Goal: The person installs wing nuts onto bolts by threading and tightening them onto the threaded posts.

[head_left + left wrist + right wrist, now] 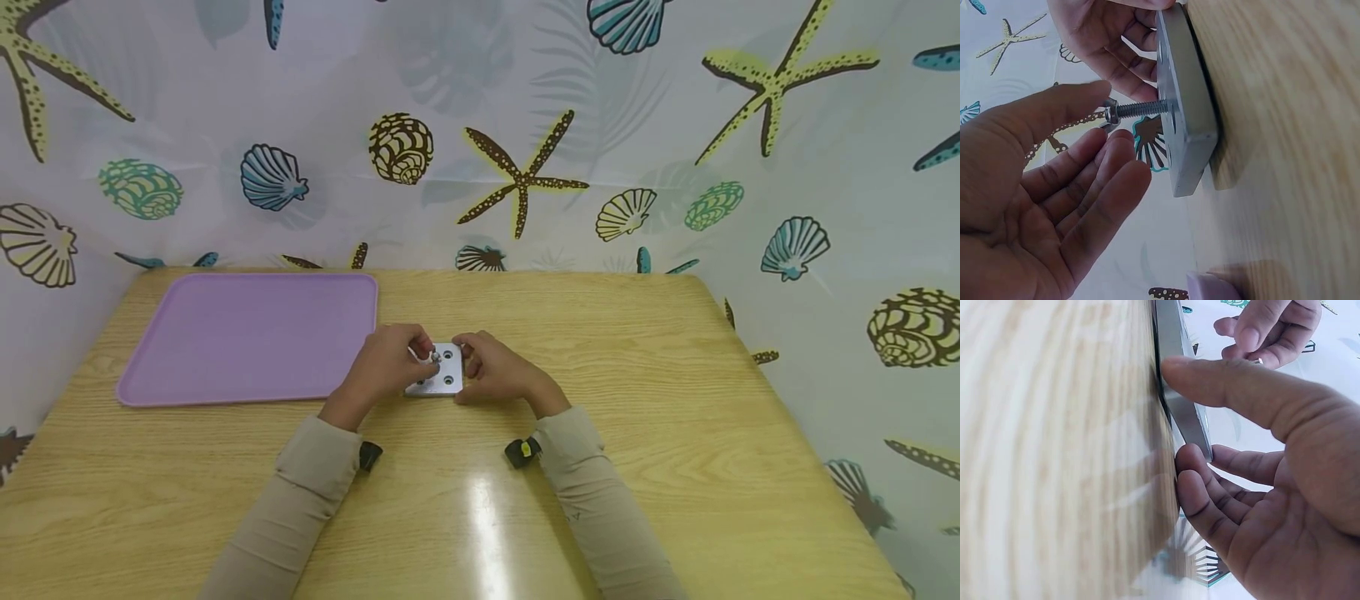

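A silver metal plate [438, 388] with holes near its corners lies flat on the table. From its face a threaded bolt [1144, 109] stands up, with a wing nut [1111, 114] at its outer end. My left hand [384, 364] pinches the wing nut between thumb and index finger, its other fingers loosely bent. On the plate's right side, my right hand [498, 371] grips the edge, thumb at the near corner and fingers at the far one. In the right wrist view the plate [1188, 422] shows edge-on, and the bolt is hidden.
A purple tray [247, 400] lies to the left on the wood-grain table [637, 375], its right rim close to my left hand. A cloth [450, 75] printed with shells and starfish hangs behind and at the sides. Dark bands [522, 451] with cameras sit at both wrists.
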`<control>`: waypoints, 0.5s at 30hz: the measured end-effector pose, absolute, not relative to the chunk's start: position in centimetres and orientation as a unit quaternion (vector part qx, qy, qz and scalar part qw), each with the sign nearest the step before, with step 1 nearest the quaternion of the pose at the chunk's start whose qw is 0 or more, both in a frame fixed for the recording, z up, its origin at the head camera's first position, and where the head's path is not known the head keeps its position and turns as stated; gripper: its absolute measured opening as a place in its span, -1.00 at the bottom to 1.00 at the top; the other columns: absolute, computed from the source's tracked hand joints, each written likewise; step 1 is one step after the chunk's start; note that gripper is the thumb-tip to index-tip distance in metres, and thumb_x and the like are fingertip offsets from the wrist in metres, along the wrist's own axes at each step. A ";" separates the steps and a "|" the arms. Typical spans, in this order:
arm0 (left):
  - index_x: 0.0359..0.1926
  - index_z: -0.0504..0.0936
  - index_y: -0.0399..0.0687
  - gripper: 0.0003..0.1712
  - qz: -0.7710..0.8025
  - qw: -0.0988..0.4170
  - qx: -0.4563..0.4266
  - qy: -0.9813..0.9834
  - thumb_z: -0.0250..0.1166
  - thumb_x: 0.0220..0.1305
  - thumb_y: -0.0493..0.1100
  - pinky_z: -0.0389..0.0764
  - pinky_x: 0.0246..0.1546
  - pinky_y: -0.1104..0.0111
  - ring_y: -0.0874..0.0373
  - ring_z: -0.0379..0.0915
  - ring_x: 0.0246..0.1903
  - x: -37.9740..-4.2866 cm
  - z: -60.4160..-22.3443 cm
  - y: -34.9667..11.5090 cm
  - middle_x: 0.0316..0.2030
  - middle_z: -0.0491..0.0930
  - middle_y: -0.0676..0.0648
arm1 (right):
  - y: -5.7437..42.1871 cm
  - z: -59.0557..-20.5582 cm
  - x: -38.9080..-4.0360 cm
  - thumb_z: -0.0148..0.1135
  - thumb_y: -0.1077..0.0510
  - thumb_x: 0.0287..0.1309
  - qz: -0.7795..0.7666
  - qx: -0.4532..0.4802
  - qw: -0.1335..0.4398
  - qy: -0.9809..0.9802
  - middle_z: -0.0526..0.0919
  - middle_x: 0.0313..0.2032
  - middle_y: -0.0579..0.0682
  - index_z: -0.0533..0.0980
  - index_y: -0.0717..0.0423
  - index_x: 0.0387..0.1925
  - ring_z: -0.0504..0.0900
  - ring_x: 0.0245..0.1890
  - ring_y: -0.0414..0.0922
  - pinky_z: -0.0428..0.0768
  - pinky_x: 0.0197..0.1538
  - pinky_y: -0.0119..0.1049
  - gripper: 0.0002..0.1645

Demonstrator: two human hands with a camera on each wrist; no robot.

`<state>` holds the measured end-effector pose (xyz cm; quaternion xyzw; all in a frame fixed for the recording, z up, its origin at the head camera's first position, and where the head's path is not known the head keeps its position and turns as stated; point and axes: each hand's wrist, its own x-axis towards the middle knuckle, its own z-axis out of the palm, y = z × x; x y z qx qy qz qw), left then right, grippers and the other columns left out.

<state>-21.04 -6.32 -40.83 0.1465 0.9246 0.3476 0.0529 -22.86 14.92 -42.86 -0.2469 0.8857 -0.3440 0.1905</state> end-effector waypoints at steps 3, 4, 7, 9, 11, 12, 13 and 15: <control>-0.24 0.69 -0.11 -0.70 0.352 0.053 0.147 0.923 0.52 0.10 -0.04 0.65 -0.23 0.23 0.10 0.69 -0.28 -21.1 -41.0 -6.3 -0.26 0.74 -0.08 | 15.0 -43.0 -22.9 0.56 0.18 -0.05 -0.347 -0.246 0.191 0.885 0.42 0.09 0.17 0.24 0.25 0.39 0.52 -0.08 -0.09 0.56 -0.01 -0.34 0.01; -0.24 0.69 -0.11 -0.69 0.352 0.051 0.148 0.923 0.52 0.10 -0.03 0.65 -0.23 0.23 0.10 0.69 -0.28 -21.1 -41.1 -6.3 -0.26 0.74 -0.08 | 15.0 -43.0 -22.8 0.56 0.18 -0.06 -0.348 -0.245 0.192 0.884 0.42 0.09 0.17 0.24 0.25 0.39 0.52 -0.07 -0.09 0.56 -0.01 -0.34 0.02; -0.23 0.71 -0.12 -0.71 0.349 0.049 0.149 0.924 0.49 0.13 -0.03 0.66 -0.25 0.24 0.12 0.70 -0.31 -21.2 -41.2 -6.2 -0.27 0.75 -0.08 | 15.0 -43.0 -22.8 0.56 0.18 -0.06 -0.350 -0.242 0.194 0.884 0.41 0.09 0.16 0.24 0.24 0.39 0.53 -0.07 -0.10 0.57 0.00 -0.33 0.01; -0.23 0.71 -0.13 -0.74 0.345 0.050 0.149 0.925 0.46 0.16 -0.06 0.66 -0.27 0.26 0.13 0.69 -0.33 -21.2 -41.2 -6.2 -0.28 0.76 -0.08 | 15.0 -43.0 -22.8 0.56 0.18 -0.06 -0.350 -0.240 0.195 0.884 0.41 0.10 0.15 0.24 0.24 0.39 0.53 -0.07 -0.10 0.57 0.00 -0.33 0.01; -0.22 0.71 -0.14 -0.76 0.338 0.050 0.148 0.928 0.44 0.18 -0.08 0.65 -0.27 0.27 0.14 0.68 -0.34 -21.2 -41.0 -6.1 -0.28 0.76 -0.08 | 15.0 -43.0 -22.8 0.56 0.18 -0.06 -0.348 -0.239 0.195 0.885 0.41 0.10 0.15 0.24 0.23 0.39 0.53 -0.06 -0.10 0.57 0.00 -0.33 0.01; -0.22 0.71 -0.15 -0.77 0.335 0.050 0.149 0.929 0.43 0.19 -0.09 0.64 -0.28 0.27 0.14 0.67 -0.34 -21.2 -41.0 -6.1 -0.29 0.76 -0.08 | 15.0 -43.0 -22.8 0.56 0.18 -0.06 -0.348 -0.239 0.195 0.885 0.41 0.10 0.15 0.24 0.23 0.39 0.53 -0.06 -0.10 0.57 0.00 -0.33 0.01; -0.22 0.71 -0.14 -0.78 0.332 0.050 0.148 0.930 0.42 0.20 -0.10 0.63 -0.29 0.27 0.14 0.66 -0.34 -21.2 -40.9 -6.2 -0.29 0.76 -0.08 | 15.0 -43.0 -22.8 0.56 0.17 -0.06 -0.348 -0.239 0.195 0.885 0.41 0.11 0.15 0.24 0.23 0.39 0.53 -0.06 -0.10 0.56 0.00 -0.33 0.01; -0.23 0.71 -0.13 -0.80 0.328 0.048 0.147 0.932 0.41 0.21 -0.10 0.61 -0.30 0.28 0.14 0.64 -0.34 -21.1 -40.8 -6.2 -0.29 0.76 -0.07 | 15.0 -43.0 -22.8 0.56 0.17 -0.05 -0.346 -0.239 0.195 0.886 0.41 0.11 0.15 0.24 0.22 0.40 0.53 -0.07 -0.11 0.56 0.00 -0.34 0.01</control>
